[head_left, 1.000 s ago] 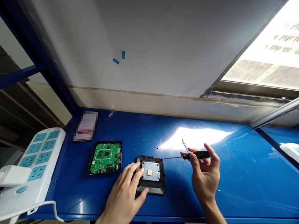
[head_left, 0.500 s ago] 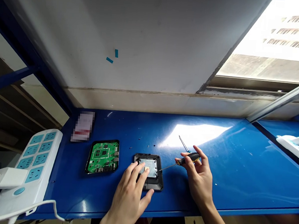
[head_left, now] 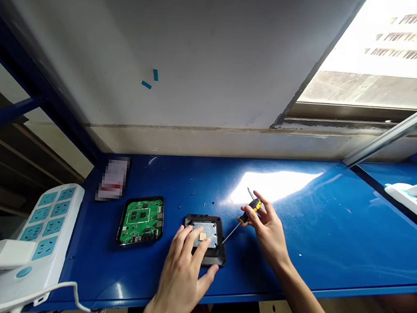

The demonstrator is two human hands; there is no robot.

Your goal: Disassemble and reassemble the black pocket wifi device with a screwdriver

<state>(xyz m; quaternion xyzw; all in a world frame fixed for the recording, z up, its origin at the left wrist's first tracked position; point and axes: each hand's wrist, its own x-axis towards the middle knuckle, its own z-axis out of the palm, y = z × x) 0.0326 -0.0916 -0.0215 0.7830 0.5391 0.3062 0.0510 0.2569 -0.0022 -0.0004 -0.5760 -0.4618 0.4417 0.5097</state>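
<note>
My left hand (head_left: 184,266) lies on a small black square case half (head_left: 205,238) that has a metal plate with a tan pad inside; the fingers are spread flat over its near left part. My right hand (head_left: 266,229) grips a screwdriver (head_left: 248,212) with a black and yellow handle. Its thin shaft slants down to the case's right edge. Left of the case lies a second black shell holding a green circuit board (head_left: 140,221).
All this lies on a blue bench (head_left: 333,235) under a grey wall and a window. A white power strip (head_left: 33,243) with a plugged adapter hangs off the left end. A blurred card (head_left: 112,179) lies at the back left, thin tweezers (head_left: 249,193) behind my right hand, another white strip (head_left: 415,196) far right.
My right hand has swung the screwdriver from nearly level to a steep slant, bringing its tip down to the case's right edge. My left hand slid a little further onto the case.
</note>
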